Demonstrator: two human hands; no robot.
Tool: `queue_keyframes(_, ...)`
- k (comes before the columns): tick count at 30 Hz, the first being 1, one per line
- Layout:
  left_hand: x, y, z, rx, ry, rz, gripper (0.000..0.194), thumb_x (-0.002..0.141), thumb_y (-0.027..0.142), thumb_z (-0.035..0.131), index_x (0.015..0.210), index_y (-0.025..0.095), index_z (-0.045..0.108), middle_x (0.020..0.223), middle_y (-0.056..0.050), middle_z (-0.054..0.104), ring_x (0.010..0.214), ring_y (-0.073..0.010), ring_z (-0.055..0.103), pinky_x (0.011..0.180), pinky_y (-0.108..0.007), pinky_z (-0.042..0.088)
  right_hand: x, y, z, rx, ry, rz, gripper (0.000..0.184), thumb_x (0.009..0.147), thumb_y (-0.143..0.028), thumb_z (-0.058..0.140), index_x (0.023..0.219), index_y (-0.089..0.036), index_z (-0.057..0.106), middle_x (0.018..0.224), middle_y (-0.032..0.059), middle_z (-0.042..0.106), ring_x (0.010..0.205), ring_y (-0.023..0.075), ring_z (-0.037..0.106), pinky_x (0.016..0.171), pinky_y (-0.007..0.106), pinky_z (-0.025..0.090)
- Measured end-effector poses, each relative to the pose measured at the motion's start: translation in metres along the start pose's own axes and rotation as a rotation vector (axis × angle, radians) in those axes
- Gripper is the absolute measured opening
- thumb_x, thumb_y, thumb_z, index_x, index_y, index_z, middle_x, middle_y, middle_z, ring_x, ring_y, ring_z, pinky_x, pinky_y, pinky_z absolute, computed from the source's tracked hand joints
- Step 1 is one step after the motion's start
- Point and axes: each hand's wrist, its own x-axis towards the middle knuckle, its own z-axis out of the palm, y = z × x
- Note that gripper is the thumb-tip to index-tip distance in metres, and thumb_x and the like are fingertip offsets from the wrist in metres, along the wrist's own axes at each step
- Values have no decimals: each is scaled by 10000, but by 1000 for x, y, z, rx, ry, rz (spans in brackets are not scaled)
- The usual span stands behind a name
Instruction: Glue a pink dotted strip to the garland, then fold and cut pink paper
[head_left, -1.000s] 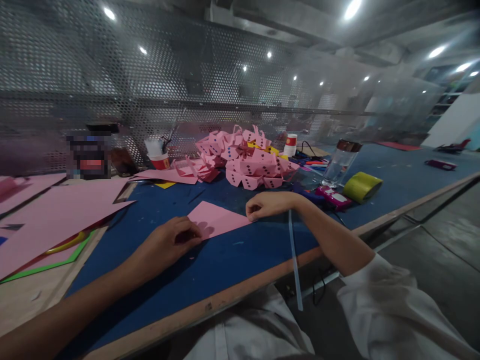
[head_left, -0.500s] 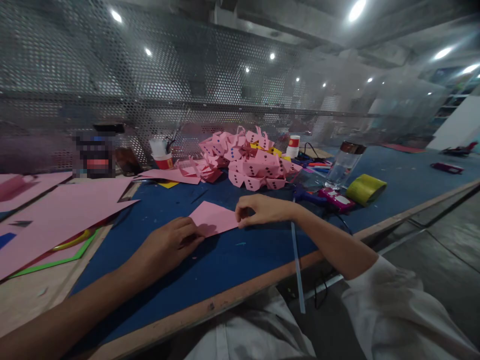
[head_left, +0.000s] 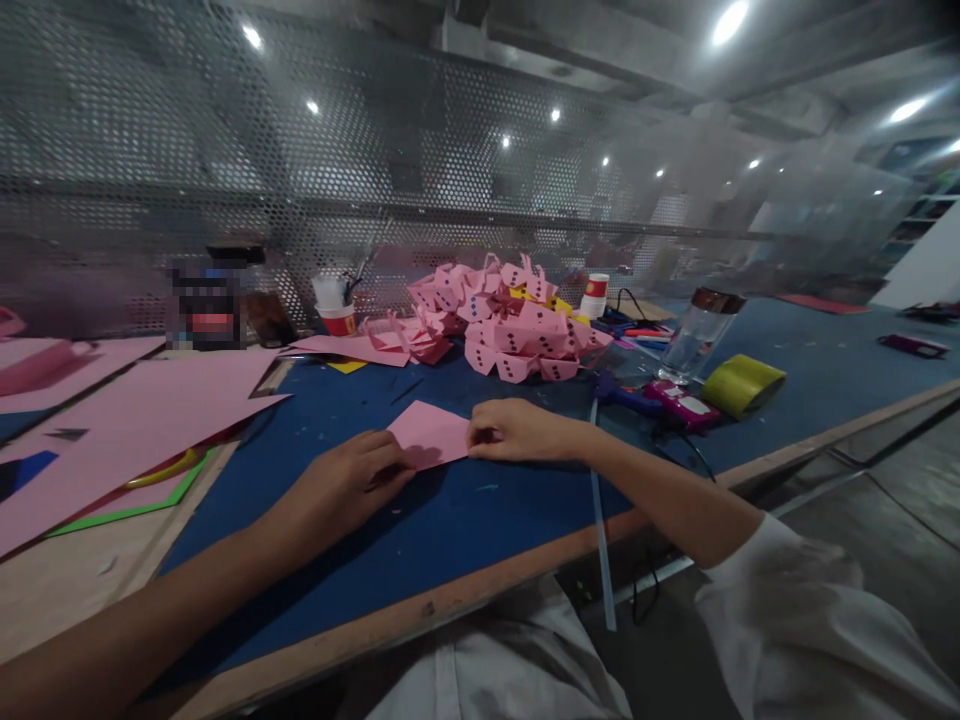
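Observation:
A small sheet of folded pink paper (head_left: 429,432) lies on the blue tabletop in front of me, between both hands. My left hand (head_left: 360,478) is closed at its left corner, with fingertips and thumb pressed together on the edge. My right hand (head_left: 521,430) pinches the opposite side, thumb and fingers curled against the paper. Just beyond is a heap of folded pink paper pieces (head_left: 517,335) marked with dark dots, with some yellow ones among them. Right of my right wrist lies a blue glue gun (head_left: 630,395), and a long translucent glue stick (head_left: 602,550) hangs past the table edge.
Large pink sheets (head_left: 150,410) cover the left side over a green-edged sheet (head_left: 142,508). Paper cups (head_left: 339,318) stand behind. To the right are a glass jar (head_left: 697,335), a magenta device (head_left: 684,405) and a yellow-green tape roll (head_left: 744,385). A perforated metal screen (head_left: 420,170) rises behind.
My right hand has moved left along the pink paper, from its pointed right tip to a nearer grip. That tip no longer shows. My left hand stays at the left corner.

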Motion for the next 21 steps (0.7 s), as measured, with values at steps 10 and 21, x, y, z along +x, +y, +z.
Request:
queue_keyframes(10,-1,6,-21,-38,-97,-70,227,919,281,519,925,216,737,871,-45,688,756,-172,639,661,-256,450,-1,1,-3,22,-43,20,85,925,-210,666,960,-154,720,953,54,686,844,159,613,765,259,435)
queue_keyframes(21,-2,-9,-31,-107,-119,-184,151,828,295,601,852,237,739,758,-18,717,650,-187,634,617,-274,433,0,0,-5,0,-56,73,136,951,-250,648,971,-142,729,959,68,706,865,171,632,755,259,419)
